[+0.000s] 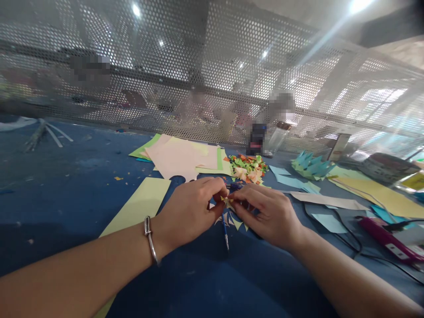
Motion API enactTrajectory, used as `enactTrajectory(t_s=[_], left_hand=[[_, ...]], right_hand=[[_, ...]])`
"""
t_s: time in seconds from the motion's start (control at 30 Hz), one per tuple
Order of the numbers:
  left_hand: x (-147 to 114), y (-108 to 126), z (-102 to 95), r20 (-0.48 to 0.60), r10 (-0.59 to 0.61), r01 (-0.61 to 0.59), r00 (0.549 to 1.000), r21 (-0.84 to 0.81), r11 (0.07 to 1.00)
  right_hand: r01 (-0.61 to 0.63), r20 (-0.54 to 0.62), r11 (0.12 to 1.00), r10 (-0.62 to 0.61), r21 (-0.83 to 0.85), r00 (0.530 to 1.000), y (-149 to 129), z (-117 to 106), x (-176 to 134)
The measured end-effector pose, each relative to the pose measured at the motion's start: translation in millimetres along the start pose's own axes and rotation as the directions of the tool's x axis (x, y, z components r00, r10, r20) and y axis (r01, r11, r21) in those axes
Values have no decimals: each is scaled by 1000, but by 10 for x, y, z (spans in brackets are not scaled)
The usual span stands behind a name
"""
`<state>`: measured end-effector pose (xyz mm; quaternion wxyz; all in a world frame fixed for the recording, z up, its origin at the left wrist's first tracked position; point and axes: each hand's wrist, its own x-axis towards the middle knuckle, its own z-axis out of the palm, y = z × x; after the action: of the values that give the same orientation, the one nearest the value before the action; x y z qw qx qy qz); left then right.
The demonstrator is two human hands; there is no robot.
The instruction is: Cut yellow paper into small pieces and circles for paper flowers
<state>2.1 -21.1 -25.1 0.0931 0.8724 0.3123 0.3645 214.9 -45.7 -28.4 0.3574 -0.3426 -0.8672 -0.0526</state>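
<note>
My left hand, with a silver bangle at its wrist, pinches one side of a small pale-yellow paper flower. My right hand has its fingertips closed on the flower's other side. Both hands meet just above the blue table. Under them lies a thin blue stick-like tool with a silvery tip, pointing towards me. Small pointed paper cutouts lie around it, partly covered by my fingers. Just beyond the hands is a pile of green, orange and cream paper pieces.
A stack of coloured paper sheets lies beyond my left hand, and a long pale-green strip beside it. At right are blue paper pieces, a spiky blue-green paper form, and a magenta power strip with cables. A perforated metal screen closes off the back.
</note>
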Motion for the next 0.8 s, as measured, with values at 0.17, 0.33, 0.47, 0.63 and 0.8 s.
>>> enactTrajectory(t_s=[0.17, 0.33, 0.47, 0.63, 0.8], left_hand=[[-1, -10, 13, -7, -1, 1, 1000, 5, 1000], [-6, -2, 14, 18, -25, 25, 1000, -5, 1000], [-10, 15, 4, 14, -39, 39, 999, -9, 999], [4, -2, 9, -13, -74, 74, 997, -36, 997], [28, -29, 9, -58, -146, 141, 988, -89, 986]], right_hand=[[-8, 13, 1000, 8, -3, 1000, -5, 7, 2], [-12, 13, 1000, 12, 5, 1000, -6, 23, 7], [-15, 19, 1000, 15, 4, 1000, -8, 19, 12], [-38, 7, 999, 38, -5, 999, -20, 3, 19], [-89, 1, 996, 89, -19, 996, -16, 3, 8]])
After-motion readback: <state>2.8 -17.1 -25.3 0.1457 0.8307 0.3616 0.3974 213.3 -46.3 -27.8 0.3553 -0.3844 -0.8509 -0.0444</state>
